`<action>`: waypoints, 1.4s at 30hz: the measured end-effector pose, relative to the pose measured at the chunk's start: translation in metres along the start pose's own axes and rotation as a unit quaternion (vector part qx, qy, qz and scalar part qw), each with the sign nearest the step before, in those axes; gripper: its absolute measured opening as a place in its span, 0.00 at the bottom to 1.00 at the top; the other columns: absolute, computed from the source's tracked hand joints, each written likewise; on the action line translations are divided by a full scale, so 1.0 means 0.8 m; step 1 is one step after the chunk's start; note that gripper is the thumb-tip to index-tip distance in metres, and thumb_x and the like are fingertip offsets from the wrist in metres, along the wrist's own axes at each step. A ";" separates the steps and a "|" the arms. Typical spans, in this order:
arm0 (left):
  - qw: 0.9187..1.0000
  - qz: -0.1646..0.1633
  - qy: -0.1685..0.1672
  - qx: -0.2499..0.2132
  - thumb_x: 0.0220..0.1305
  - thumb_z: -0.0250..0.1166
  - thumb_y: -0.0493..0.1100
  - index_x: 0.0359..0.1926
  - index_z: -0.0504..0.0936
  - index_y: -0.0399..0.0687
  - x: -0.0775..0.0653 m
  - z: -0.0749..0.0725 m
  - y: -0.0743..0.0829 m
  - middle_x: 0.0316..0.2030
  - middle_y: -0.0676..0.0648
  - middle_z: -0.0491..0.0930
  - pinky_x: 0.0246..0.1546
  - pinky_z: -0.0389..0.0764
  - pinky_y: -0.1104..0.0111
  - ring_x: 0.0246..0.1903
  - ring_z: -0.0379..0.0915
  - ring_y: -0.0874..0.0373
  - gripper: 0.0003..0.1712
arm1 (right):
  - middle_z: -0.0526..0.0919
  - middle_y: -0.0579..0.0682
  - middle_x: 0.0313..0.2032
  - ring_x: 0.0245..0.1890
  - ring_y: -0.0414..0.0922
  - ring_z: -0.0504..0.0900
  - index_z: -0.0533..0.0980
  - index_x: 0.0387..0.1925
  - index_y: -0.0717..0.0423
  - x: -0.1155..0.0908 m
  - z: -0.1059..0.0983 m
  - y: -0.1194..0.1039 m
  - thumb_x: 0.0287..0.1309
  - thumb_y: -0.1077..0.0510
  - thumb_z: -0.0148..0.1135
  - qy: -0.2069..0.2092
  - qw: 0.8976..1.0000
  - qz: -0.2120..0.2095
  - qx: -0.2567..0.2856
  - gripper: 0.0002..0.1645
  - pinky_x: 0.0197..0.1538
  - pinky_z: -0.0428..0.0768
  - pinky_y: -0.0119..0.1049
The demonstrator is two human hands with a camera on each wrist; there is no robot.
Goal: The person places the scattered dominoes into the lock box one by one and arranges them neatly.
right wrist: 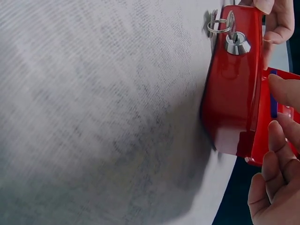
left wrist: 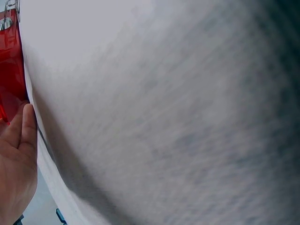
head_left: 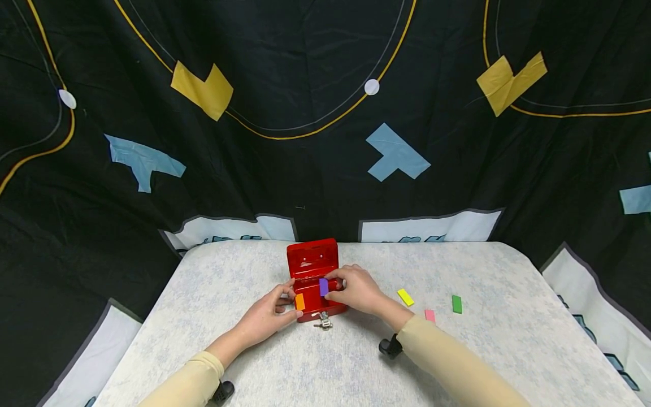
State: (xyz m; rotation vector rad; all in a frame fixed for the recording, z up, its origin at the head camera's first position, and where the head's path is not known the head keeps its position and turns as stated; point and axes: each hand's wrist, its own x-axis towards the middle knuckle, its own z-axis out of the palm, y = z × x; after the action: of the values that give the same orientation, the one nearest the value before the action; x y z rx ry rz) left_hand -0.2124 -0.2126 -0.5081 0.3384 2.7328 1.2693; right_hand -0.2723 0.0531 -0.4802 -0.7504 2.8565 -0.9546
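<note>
Tabletop (head_left: 285, 367): purple block (head_left: 323, 287) between fingers (head_left: 334, 296)

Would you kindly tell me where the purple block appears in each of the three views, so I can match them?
Head: the purple block is near the horizontal centre, below mid-height, pinched by the right hand.
Left wrist: not in it.
Right wrist: seen edge-on near the right edge, slightly above mid-height.
Shared landmark: the red box, only partly visible at the left wrist view's upper left.
</note>
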 end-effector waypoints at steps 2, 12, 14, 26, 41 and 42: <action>1.000 0.000 -0.001 -0.001 0.64 0.72 0.59 0.52 0.74 0.57 0.000 0.000 0.000 0.76 0.57 0.61 0.59 0.79 0.58 0.58 0.78 0.58 0.23 | 0.76 0.39 0.29 0.39 0.42 0.71 0.84 0.55 0.47 0.002 0.001 -0.002 0.53 0.47 0.78 0.000 1.000 -0.001 -0.004 0.27 0.35 0.74 0.36; 1.000 -0.002 -0.003 -0.006 0.65 0.72 0.57 0.53 0.74 0.56 0.001 0.001 -0.002 0.76 0.57 0.60 0.59 0.79 0.59 0.58 0.76 0.59 0.23 | 0.76 0.36 0.28 0.37 0.41 0.70 0.84 0.54 0.47 0.012 0.010 -0.010 0.55 0.46 0.77 -0.006 0.999 -0.029 -0.044 0.26 0.35 0.72 0.35; 1.000 -0.002 -0.002 -0.004 0.65 0.72 0.57 0.53 0.74 0.57 0.001 0.001 -0.002 0.76 0.57 0.60 0.59 0.79 0.59 0.58 0.76 0.60 0.22 | 0.76 0.36 0.28 0.37 0.41 0.70 0.84 0.54 0.47 0.015 0.012 -0.011 0.55 0.45 0.77 -0.011 0.998 -0.031 -0.048 0.26 0.35 0.72 0.34; 1.000 -0.002 -0.002 -0.003 0.65 0.72 0.56 0.52 0.74 0.57 0.001 0.000 -0.002 0.77 0.56 0.59 0.59 0.79 0.59 0.58 0.77 0.59 0.21 | 0.77 0.36 0.27 0.37 0.40 0.71 0.86 0.51 0.45 0.029 0.024 -0.019 0.53 0.43 0.77 -0.043 0.993 -0.057 -0.099 0.24 0.41 0.73 0.35; 1.000 0.002 -0.003 -0.006 0.65 0.72 0.57 0.52 0.74 0.57 0.001 -0.001 -0.002 0.77 0.56 0.60 0.58 0.80 0.59 0.57 0.78 0.59 0.22 | 0.87 0.38 0.43 0.38 0.39 0.71 0.87 0.51 0.43 0.037 0.030 -0.027 0.53 0.42 0.77 -0.073 0.981 -0.069 -0.164 0.24 0.45 0.73 0.35; 1.000 0.002 -0.004 -0.006 0.65 0.72 0.57 0.52 0.74 0.57 0.001 -0.001 -0.001 0.77 0.56 0.60 0.58 0.80 0.59 0.57 0.78 0.59 0.22 | 0.87 0.38 0.43 0.38 0.39 0.70 0.87 0.51 0.43 0.037 0.031 -0.027 0.53 0.42 0.77 -0.074 0.980 -0.070 -0.168 0.24 0.45 0.73 0.35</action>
State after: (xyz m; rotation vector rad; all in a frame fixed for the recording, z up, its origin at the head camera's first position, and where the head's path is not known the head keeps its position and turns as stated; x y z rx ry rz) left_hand -0.2134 -0.2138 -0.5085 0.3467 2.7194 1.2813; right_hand -0.2844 0.0110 -0.4841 -1.0138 2.8939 -0.4017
